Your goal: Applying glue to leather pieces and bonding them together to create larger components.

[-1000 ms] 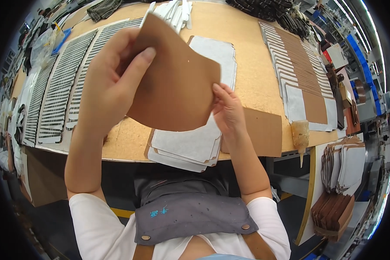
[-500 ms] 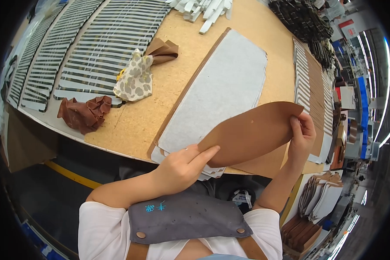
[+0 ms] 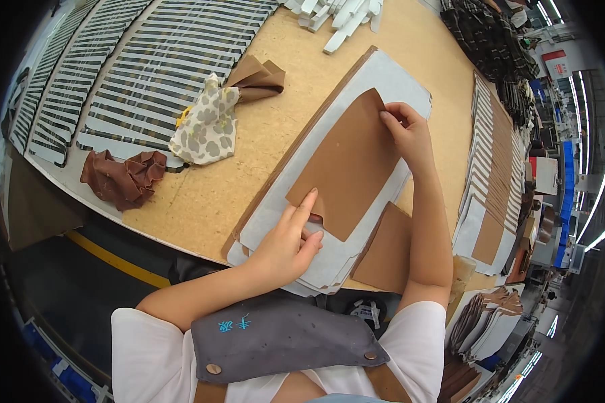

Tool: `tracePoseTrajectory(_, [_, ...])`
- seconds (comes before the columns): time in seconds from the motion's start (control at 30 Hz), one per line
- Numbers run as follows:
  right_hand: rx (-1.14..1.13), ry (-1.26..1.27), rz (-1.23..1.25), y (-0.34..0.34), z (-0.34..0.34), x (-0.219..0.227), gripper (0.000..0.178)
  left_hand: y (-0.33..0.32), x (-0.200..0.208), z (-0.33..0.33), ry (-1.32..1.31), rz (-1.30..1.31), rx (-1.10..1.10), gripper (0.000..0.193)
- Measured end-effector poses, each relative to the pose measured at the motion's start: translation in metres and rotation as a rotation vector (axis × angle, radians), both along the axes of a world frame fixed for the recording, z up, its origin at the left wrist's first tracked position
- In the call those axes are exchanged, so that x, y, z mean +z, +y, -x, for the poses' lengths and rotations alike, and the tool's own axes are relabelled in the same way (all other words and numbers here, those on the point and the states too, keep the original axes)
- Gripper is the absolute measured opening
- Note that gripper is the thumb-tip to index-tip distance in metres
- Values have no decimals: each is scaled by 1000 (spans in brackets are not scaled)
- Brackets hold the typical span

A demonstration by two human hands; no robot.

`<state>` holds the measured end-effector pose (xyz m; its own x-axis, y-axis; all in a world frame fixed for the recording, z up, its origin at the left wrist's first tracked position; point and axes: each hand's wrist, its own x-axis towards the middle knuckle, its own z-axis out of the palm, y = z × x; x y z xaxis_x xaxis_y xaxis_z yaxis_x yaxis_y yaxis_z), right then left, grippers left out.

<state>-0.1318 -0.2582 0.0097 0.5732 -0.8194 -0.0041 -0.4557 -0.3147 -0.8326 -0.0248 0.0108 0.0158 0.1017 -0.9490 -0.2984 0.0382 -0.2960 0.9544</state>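
Observation:
A flat brown panel (image 3: 346, 158), like leather or stiff fabric, lies over a stack of pale grey-white sheets (image 3: 262, 225) with brown edges. My right hand (image 3: 410, 134) pinches its far right corner between thumb and fingers. At the near left end, my left hand (image 3: 289, 242) has its index finger on top of the panel and other fingers under the lifted edge, partly hidden. Just right of the stack, a second brown piece (image 3: 383, 252) rests at the table's front edge, near my right forearm.
Left of the stack lie a spotted cloth (image 3: 205, 127), a crumpled reddish-brown piece (image 3: 123, 178) and rows of striped strips (image 3: 165, 67). White strips (image 3: 346, 20) are piled at the back. Striped and brown layered pieces (image 3: 494, 174) lie at the right, dark bundles (image 3: 491, 43) behind them.
Both hands have brought the brown panel leftward and away from me, from the air near the front edge down over the pale stack. My right hand moved left and farther out.

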Motion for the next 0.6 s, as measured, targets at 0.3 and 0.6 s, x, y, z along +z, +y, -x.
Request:
tracePoseTrajectory(0.3, [-41,98,15,-10,-13,-6,16,-17,-2,-9,404,-39,139,61])
tracePoseTrajectory(0.6, [25,131,191,-17,-26,-1,16,-23,-6,-12,474,-54,168,61])
